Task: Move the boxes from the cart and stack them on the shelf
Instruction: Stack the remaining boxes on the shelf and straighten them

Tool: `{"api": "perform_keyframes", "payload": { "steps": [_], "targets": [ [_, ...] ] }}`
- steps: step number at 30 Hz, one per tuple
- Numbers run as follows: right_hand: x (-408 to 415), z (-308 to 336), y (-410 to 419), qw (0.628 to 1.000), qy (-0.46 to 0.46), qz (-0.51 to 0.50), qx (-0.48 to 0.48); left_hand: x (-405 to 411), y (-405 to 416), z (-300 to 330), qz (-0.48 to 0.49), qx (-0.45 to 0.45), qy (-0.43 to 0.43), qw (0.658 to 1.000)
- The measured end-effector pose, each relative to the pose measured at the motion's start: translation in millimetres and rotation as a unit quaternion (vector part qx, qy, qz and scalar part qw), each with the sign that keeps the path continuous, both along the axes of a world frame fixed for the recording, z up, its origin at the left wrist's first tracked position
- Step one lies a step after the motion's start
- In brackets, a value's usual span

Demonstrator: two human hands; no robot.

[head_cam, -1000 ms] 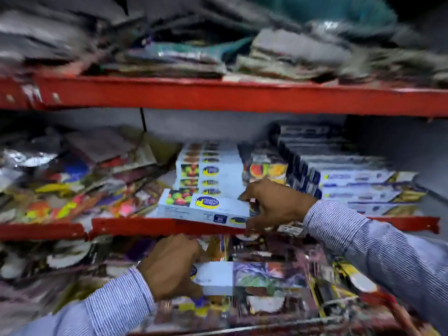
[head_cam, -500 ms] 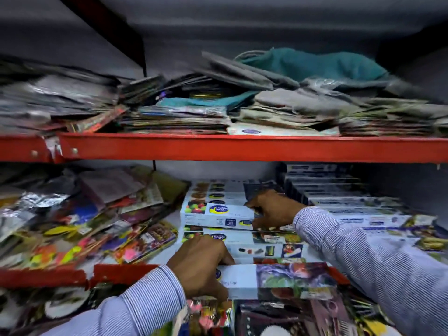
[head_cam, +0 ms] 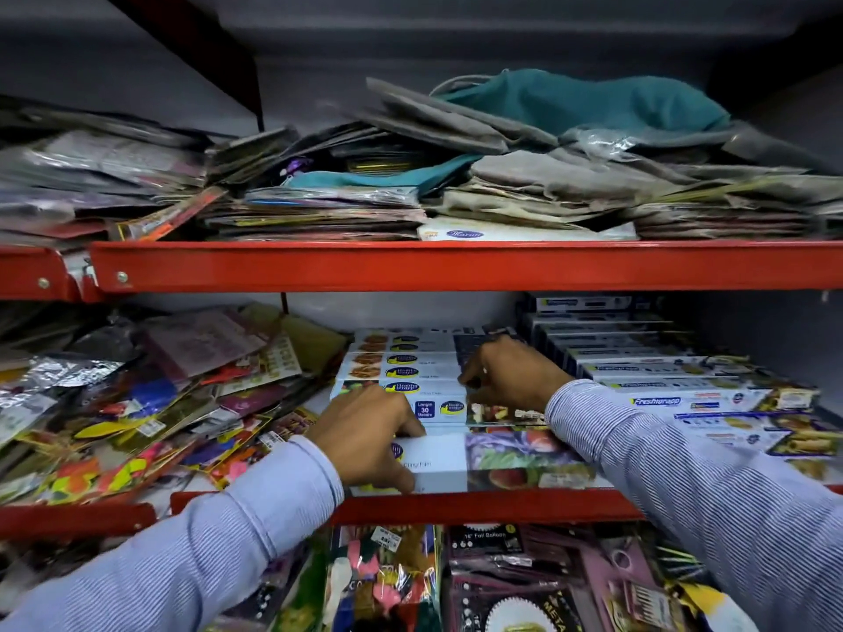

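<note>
A long white cling film box (head_cam: 483,463) with fruit pictures lies at the front edge of the red middle shelf (head_cam: 479,506). My left hand (head_cam: 369,440) grips its left end. Behind it stands a stack of similar white boxes (head_cam: 401,371). My right hand (head_cam: 511,376) rests on the right end of an upper box (head_cam: 444,410) in that stack, fingers curled on it. The cart is out of view.
Blue-and-white wrap boxes (head_cam: 675,390) are stacked to the right on the same shelf. Colourful foil packets (head_cam: 137,403) pile up at the left. The upper red shelf (head_cam: 456,264) holds folded cloths and packets. Balloon packs (head_cam: 492,581) hang below.
My left hand has lifted its box from below the shelf edge onto the shelf front. My right hand has pushed its box back onto the stack. The camera has tilted upward.
</note>
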State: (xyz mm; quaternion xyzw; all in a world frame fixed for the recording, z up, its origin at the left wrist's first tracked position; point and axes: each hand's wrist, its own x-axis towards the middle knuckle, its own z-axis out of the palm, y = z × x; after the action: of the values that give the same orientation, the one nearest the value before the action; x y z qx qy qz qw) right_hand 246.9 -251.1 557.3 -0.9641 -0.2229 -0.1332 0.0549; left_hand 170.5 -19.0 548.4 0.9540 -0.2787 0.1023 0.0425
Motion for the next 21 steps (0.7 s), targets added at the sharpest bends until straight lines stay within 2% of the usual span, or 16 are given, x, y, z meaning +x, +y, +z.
{"api": "perform_keyframes", "payload": {
  "steps": [6, 13, 17, 21],
  "targets": [
    [-2, 6, -3, 0.996, 0.071, 0.011, 0.053, 32, -13, 7, 0.009, 0.025, -0.051, 0.998],
    [-19, -13, -16, 0.994, 0.050, 0.012, 0.096, 50, -10, -23, 0.024, -0.034, -0.059, 0.997],
    [-34, -43, -17, 0.993, -0.031, 0.005, 0.111, 46, -5, -45, 0.014, -0.049, -0.117, 0.992],
    [-43, -69, -14, 0.989, -0.117, -0.028, 0.088, 44, -5, -58, 0.009, -0.091, -0.095, 0.991]
  ]
}}
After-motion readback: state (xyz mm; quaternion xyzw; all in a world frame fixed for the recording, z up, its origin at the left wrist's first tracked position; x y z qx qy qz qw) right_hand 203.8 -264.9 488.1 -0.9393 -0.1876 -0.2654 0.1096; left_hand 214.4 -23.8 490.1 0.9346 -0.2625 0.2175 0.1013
